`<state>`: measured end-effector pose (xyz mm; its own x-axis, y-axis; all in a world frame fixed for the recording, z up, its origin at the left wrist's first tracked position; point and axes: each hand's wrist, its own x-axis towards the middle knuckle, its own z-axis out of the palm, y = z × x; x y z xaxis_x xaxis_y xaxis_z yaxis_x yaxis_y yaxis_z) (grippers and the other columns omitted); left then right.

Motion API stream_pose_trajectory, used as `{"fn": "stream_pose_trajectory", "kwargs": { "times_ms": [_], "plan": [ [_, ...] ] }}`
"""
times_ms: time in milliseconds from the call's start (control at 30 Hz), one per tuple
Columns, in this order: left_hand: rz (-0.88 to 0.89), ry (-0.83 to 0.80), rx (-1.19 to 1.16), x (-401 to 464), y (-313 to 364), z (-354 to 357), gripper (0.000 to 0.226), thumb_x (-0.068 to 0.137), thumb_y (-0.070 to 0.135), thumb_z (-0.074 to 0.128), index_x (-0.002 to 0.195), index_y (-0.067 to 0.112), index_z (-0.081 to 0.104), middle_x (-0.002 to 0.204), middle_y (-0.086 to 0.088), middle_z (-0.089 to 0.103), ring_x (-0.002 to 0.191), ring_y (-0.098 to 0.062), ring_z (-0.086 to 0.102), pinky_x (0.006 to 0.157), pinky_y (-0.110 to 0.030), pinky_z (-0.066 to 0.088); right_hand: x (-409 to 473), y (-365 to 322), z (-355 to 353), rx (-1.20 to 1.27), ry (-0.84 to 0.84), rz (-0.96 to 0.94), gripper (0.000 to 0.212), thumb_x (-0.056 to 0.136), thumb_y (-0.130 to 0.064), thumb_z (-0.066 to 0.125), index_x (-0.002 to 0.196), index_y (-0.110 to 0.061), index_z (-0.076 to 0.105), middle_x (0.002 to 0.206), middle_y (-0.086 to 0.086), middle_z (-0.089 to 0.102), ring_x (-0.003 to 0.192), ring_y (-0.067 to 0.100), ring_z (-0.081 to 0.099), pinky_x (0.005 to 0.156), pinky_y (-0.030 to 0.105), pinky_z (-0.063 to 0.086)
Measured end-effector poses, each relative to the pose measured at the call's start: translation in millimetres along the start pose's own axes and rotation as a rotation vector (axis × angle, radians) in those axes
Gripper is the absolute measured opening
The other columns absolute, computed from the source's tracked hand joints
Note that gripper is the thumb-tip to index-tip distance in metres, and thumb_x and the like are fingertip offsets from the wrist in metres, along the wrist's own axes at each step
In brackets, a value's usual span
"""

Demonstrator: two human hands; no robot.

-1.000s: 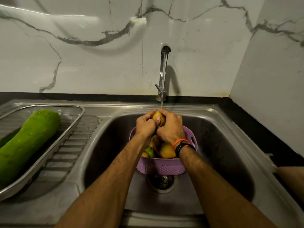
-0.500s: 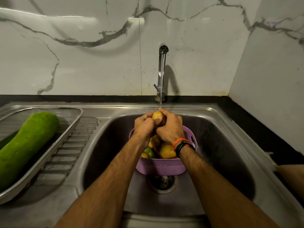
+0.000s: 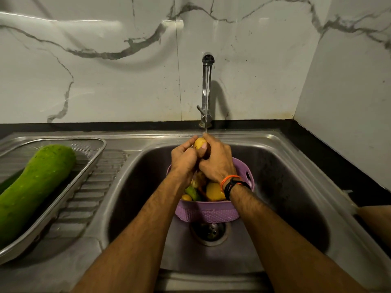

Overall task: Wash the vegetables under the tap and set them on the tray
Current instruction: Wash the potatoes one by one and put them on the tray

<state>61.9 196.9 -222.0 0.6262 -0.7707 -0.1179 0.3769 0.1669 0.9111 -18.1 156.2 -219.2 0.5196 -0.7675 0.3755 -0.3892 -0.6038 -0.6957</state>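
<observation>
Change: the two hands have stayed at the same spot under the tap over the last second; the yellow vegetable has turned a little between them, and the left thumb now lies across its near face.
Yellow vegetable point(image 3: 199, 143): small and rounded, held above the basket at the foot of the water stream, only its top showing between the fingers.
Left hand point(image 3: 184, 159): curled round the left side of the yellow vegetable, thumb pressed on it.
Right hand point(image 3: 218, 160): curled round the right side, fingers wrapped over the top; the two hands touch, clamped together on the one vegetable. Orange and black bands sit on this wrist.
Water point(image 3: 206, 98): a thin stream falls from the spout onto the fingertips and the vegetable.
Tap point(image 3: 207, 60): a tall steel pipe at the back wall, running.
Basket point(image 3: 208, 211): purple, perforated, standing in the sink over the drain, holding more vegetables, yellow and green, partly hidden by the forearms.
Sink point(image 3: 281, 187): a steel bowl, wet.
Drain point(image 3: 209, 231): just in front of the basket.
Tray point(image 3: 93, 159): steel mesh, on the ribbed drainboard left of the sink.
Gourd point(image 3: 31, 187): long, green, wet with drops, lying in the tray, well apart from the hands.
Wall: white marble tiles with grey veins.
</observation>
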Motion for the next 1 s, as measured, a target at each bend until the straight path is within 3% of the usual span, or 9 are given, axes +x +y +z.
{"fn": "stream_pose_trajectory", "kwargs": {
  "times_ms": [133, 267, 367, 467, 600, 700, 767, 900, 1000],
  "plan": [
    [0.019, 0.001, 0.031, 4, -5, 0, 0.053, 0.087, -0.009, 0.062, 0.137, 0.008, 0.055, 0.124, -0.013, 0.066, 0.111, -0.023, 0.064, 0.096, -0.038, 0.055, -2, 3, 1, 0.001, 0.086, -0.002, 0.044, 0.078, -0.002, 0.069, 0.12, -0.012, 0.062, 0.111, 0.006, 0.067, 0.092, 0.01, 0.055, 0.076, 0.012, 0.04],
    [0.019, -0.035, 0.085, 5, -6, 0, 0.043, 0.087, -0.01, 0.061, 0.126, 0.008, 0.063, 0.114, -0.012, 0.07, 0.11, -0.025, 0.065, 0.097, -0.04, 0.055, 2, 4, -2, 0.009, -0.046, -0.006, 0.056, 0.073, 0.003, 0.07, 0.125, -0.014, 0.058, 0.117, 0.004, 0.062, 0.105, 0.012, 0.056, 0.082, 0.015, 0.042],
    [0.028, 0.041, 0.064, 4, -6, 1, 0.034, 0.088, -0.009, 0.062, 0.116, 0.008, 0.069, 0.103, -0.011, 0.072, 0.102, -0.024, 0.068, 0.091, -0.04, 0.057, 0, 5, -2, 0.02, -0.001, -0.013, 0.049, 0.077, 0.003, 0.067, 0.122, -0.018, 0.064, 0.112, 0.001, 0.066, 0.104, 0.013, 0.059, 0.079, 0.013, 0.042],
    [0.053, 0.057, 0.128, 8, -10, -1, 0.038, 0.087, -0.003, 0.066, 0.123, 0.008, 0.067, 0.111, -0.011, 0.071, 0.107, -0.023, 0.067, 0.094, -0.042, 0.056, 0, 4, 0, 0.012, 0.006, 0.005, 0.047, 0.08, 0.003, 0.066, 0.122, -0.017, 0.063, 0.114, 0.003, 0.065, 0.104, 0.013, 0.058, 0.078, 0.01, 0.04],
    [0.053, 0.082, 0.209, 11, -13, -2, 0.043, 0.08, 0.001, 0.074, 0.121, 0.012, 0.068, 0.111, -0.008, 0.071, 0.105, -0.022, 0.067, 0.092, -0.042, 0.057, 3, 3, -2, -0.017, -0.083, 0.038, 0.054, 0.083, 0.003, 0.065, 0.133, -0.012, 0.054, 0.129, 0.008, 0.058, 0.114, 0.017, 0.053, 0.086, 0.019, 0.039],
    [0.056, 0.197, 0.215, 12, -14, -2, 0.034, 0.073, 0.014, 0.085, 0.102, 0.022, 0.07, 0.103, -0.004, 0.073, 0.098, -0.02, 0.07, 0.086, -0.041, 0.06, 2, 3, -1, 0.033, 0.048, 0.07, 0.036, 0.088, -0.003, 0.063, 0.123, -0.012, 0.064, 0.115, 0.007, 0.066, 0.095, 0.008, 0.052, 0.079, 0.017, 0.042],
    [0.06, 0.218, 0.178, 14, -12, -3, 0.03, 0.076, 0.019, 0.083, 0.103, 0.02, 0.07, 0.1, -0.005, 0.073, 0.097, -0.022, 0.07, 0.083, -0.039, 0.06, 3, 4, 2, 0.12, 0.137, 0.1, 0.032, 0.087, -0.004, 0.065, 0.118, -0.014, 0.068, 0.109, 0.005, 0.069, 0.095, 0.01, 0.061, 0.078, 0.016, 0.047],
    [-0.027, 0.128, 0.031, 12, -5, -6, 0.027, 0.09, 0.008, 0.065, 0.117, 0.005, 0.064, 0.11, -0.017, 0.07, 0.1, -0.028, 0.069, 0.073, -0.035, 0.062, 11, 13, 3, 0.284, 0.067, 0.143, 0.054, 0.077, 0.001, 0.074, 0.126, -0.019, 0.064, 0.118, -0.004, 0.064, 0.106, 0.01, 0.061, 0.092, 0.022, 0.051],
    [-0.053, 0.065, 0.036, 9, -5, -7, 0.036, 0.092, 0.005, 0.063, 0.126, 0.01, 0.058, 0.116, -0.017, 0.066, 0.104, -0.03, 0.068, 0.083, -0.042, 0.06, 12, 18, 2, 0.228, -0.037, 0.124, 0.065, 0.075, 0.003, 0.069, 0.133, -0.026, 0.059, 0.13, 0.002, 0.06, 0.115, 0.017, 0.059, 0.097, 0.034, 0.053]
  ]
}}
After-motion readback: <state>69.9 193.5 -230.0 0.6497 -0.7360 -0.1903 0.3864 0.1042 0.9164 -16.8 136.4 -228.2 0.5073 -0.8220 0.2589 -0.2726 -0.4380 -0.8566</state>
